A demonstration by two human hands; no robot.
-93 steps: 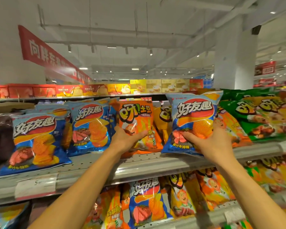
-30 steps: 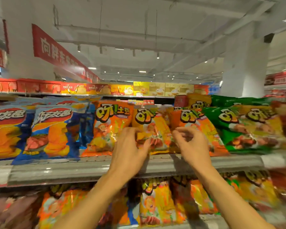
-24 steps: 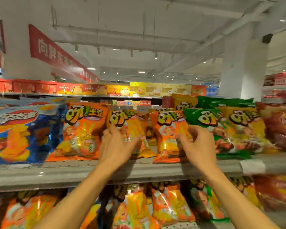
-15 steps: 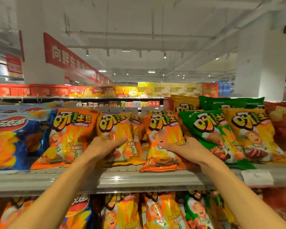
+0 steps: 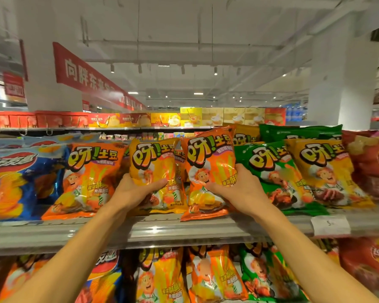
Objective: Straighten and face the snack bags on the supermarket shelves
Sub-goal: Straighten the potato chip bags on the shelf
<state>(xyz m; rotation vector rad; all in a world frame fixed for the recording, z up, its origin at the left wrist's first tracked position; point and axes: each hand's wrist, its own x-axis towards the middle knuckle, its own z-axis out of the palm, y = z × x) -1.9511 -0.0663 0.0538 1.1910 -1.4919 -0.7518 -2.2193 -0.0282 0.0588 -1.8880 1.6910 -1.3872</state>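
Left hand grips the yellow-orange crinkly foil snack bag, right hand the glossy orange foil snack bag, whose bottom overhangs the grey metal shelf front edge; release early and it likely tips off.

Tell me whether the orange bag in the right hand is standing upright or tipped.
Upright, slightly tilted. The orange snack bag rests its bottom edge on the shelf lip, logo on top facing out, with the right hand gripping its side.

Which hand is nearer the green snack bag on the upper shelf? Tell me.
Right. The right hand grips an orange bag directly beside the green snack bag; the left hand holds a yellow-orange bag farther left.
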